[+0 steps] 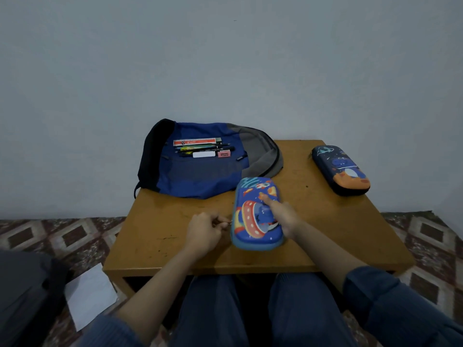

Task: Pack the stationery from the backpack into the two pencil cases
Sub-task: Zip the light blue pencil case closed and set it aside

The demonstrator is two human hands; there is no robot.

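I had my left hand pinching the zip pull of the closed rocket pencil case on the bench, with my right hand gripping the case, thumb on its lid. Pens and erasers lay on the backpack. The dinosaur pencil case sat shut, well apart.

I read the surface as wood, smooth with a dull sheen and a few dark scuffs. The backpack is matt woven cloth. The 2 pencil cases look like moulded hard shell with smooth, raised printed pictures: the near pencil case has a faint gloss, the far pencil case looks more matt. The zip pull pinched in the left hand glints like metal. The sheet on the floor is plain matt paper, and the sleeve is ribbed knit.
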